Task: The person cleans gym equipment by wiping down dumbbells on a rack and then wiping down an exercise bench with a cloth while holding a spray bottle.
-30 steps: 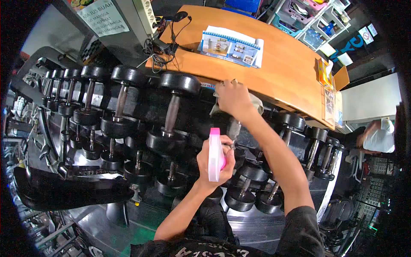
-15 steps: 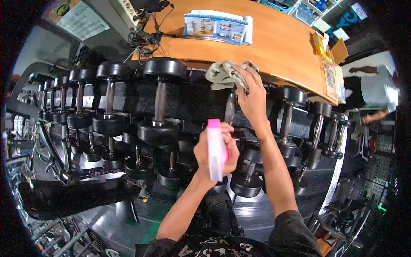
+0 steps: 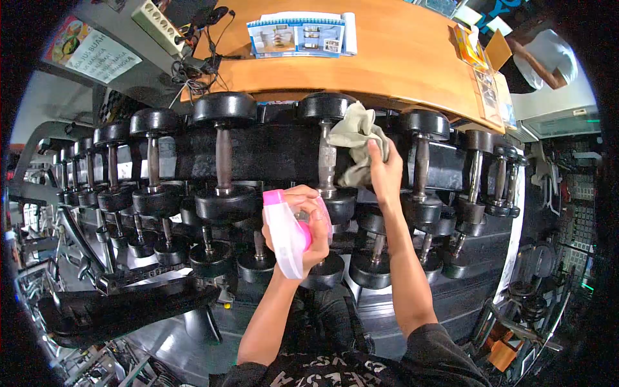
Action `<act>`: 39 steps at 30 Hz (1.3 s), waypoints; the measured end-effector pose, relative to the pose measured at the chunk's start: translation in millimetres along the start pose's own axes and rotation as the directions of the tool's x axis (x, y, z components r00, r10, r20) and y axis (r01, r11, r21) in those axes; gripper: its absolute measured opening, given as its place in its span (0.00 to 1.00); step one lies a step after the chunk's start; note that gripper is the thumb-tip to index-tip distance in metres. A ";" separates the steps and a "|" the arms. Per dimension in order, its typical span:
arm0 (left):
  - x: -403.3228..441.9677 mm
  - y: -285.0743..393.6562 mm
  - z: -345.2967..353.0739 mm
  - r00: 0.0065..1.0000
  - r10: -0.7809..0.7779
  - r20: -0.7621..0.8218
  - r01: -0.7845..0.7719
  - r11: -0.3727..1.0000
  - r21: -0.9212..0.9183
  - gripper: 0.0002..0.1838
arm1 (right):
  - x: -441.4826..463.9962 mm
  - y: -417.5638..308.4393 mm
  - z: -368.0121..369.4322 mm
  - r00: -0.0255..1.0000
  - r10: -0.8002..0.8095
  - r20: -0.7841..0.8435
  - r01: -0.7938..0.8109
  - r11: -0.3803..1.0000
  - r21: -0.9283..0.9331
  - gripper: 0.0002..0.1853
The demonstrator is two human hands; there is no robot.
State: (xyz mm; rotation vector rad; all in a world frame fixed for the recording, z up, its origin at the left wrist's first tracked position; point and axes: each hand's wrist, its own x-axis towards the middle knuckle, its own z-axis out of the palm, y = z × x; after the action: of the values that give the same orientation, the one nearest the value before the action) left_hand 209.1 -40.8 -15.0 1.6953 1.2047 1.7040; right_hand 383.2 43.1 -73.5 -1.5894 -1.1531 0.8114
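Note:
In the head view, my left hand is wrapped round a pink-and-white spray bottle, held in front of the dumbbell rack. My right hand grips a crumpled grey-green cloth. The cloth hangs beside a black-headed dumbbell on the upper tier and covers part of its far head and handle; I cannot tell whether it touches. That dumbbell's metal handle looks worn and speckled. Another dumbbell lies just right of my right hand.
Several more dumbbells line both rack tiers. Behind them stands a wooden table with a desk calendar and a tissue box. A power strip is at upper left, a padded bench at lower left. Another person is at upper right.
My right hand has drawn the cloth off the top of the dumbbell's far head, down and to its right side. My left hand with the bottle has shifted left, and the view has turned slightly.

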 end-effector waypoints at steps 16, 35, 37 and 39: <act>-4.3 16.1 -17.9 0.991 -0.090 0.102 0.088 0.996 0.025 0.12 | -27.3 -47.4 -0.5 0.599 -0.279 0.750 0.501 0.862 -0.080 0.17; -37.8 3.8 -26.5 0.987 -0.148 0.065 0.150 0.988 -0.021 0.14 | -16.1 -30.8 -40.9 0.572 -0.167 0.803 0.239 0.970 0.031 0.16; -38.8 5.4 -26.8 0.985 -0.165 0.044 0.165 0.986 0.008 0.15 | -2.0 -52.2 -50.1 0.557 -0.040 0.830 0.312 0.936 -0.164 0.15; -42.8 4.7 -26.8 0.976 -0.213 0.044 0.212 0.977 0.009 0.15 | 2.3 -73.9 -40.8 0.685 -0.125 0.718 0.308 0.943 -0.130 0.14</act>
State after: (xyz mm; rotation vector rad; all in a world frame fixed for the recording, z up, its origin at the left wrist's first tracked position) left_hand 190.9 -85.2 -31.6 1.5365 1.3178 1.5293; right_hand 398.8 37.8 9.3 -1.2985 -2.0248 1.2033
